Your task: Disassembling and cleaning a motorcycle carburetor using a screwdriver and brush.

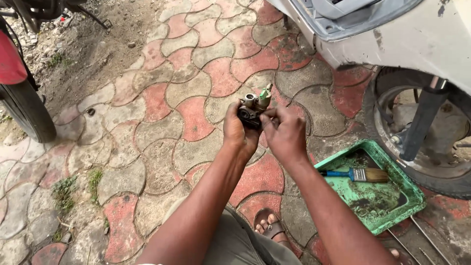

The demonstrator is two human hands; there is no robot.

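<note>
Left hand (239,132) closed around small metal carburettor-like part (253,108), held in air above paving (162,122). Right hand (284,131) fingers pinched on part's right side. Part's lower body hidden by fingers; details hard to make out. Green tray (414,196) with brush (360,174) at right. Scooter wheel (392,147) cut off at frame edge.

Bare forearms, grey-olive trousers (235,243), dark strapped sandal (273,229) (toes showing).
</note>
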